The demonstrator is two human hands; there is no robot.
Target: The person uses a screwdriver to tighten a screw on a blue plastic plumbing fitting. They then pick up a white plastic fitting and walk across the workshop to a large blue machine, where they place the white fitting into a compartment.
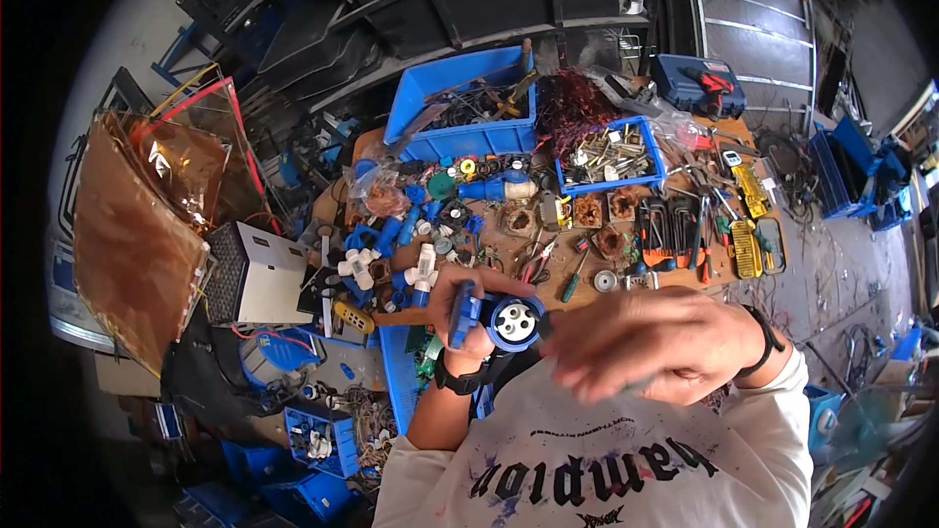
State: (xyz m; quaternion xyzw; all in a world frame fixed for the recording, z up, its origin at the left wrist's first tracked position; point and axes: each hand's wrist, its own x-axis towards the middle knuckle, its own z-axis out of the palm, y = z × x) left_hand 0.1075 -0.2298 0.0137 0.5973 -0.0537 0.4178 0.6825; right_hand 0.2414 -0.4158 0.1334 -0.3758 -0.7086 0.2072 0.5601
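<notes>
Upright in my left hand (468,318) is a blue industrial socket (514,323) with a hinged lid, its white round face with several holes turned up. My left fingers are wrapped round its body, and the raised blue lid (464,315) stands beside the face. Just right of the socket is my right hand (646,342), blurred by motion, its fingers curled together. A dark bit shows at its fingertips near the socket's rim, and a greenish bit shows under the hand; what it holds is too smeared to name.
A wooden workbench (685,277) lies ahead, crowded with blue plug parts, pliers (536,262), a green-handled screwdriver (576,276) and hex keys (668,230). Behind stand a blue crate (460,142), a blue tray (611,184) of bolts and a tool case (675,88) with a red drill (717,88).
</notes>
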